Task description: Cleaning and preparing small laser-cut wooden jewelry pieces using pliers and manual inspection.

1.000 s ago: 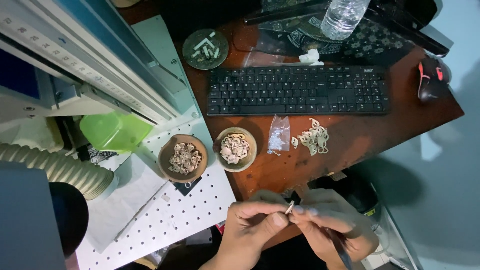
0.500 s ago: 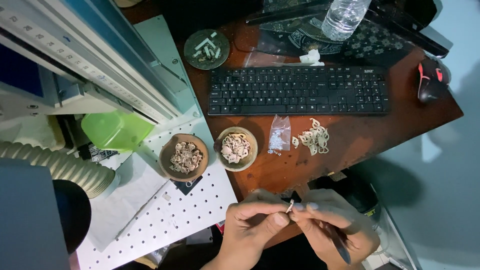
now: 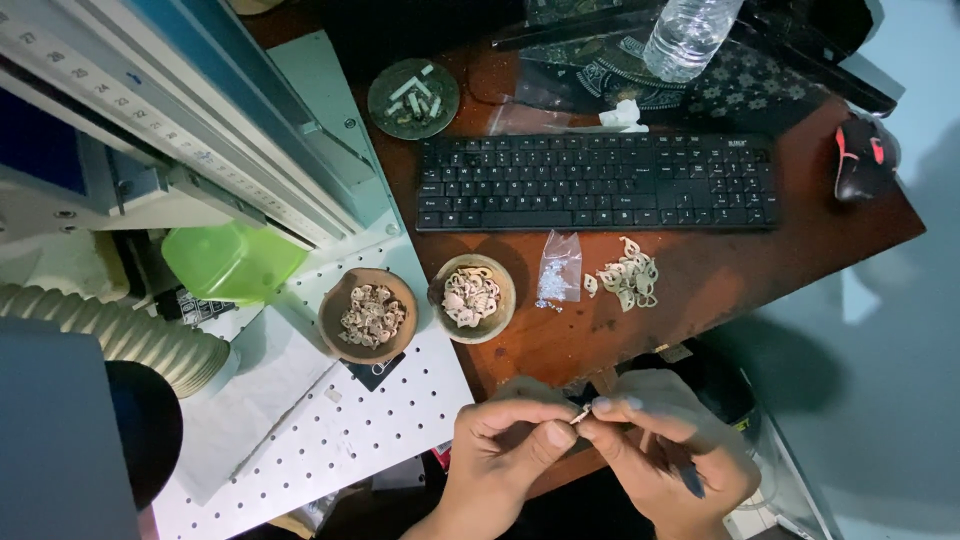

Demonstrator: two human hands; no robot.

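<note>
A small pale piece (image 3: 579,413) is pinched between the left hand (image 3: 505,455) and right hand (image 3: 655,450), below the desk edge (image 3: 560,365). A dark tool (image 3: 685,475) is also held right. Fine fitting seems underway; steady fingers are needed next.

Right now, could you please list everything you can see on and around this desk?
keyboard: one, black, far middle of the desk
mouse: one, black with red, far right corner
water bottle: one, clear, beyond the keyboard
ashtray: one, dark, round, left of the keyboard
bowls: two, brown, left one on the white perforated board, right one at the desk edge, both holding small pale cut pieces
plastic bag: one, clear, right of the bowls
loose pieces: a small pile, pale, right of the bag
green tub: one, under the machine rail
hose: one, ribbed, beige, left
left hand: pinching a small piece
right hand: touching the same piece, holding a dark tool
</note>
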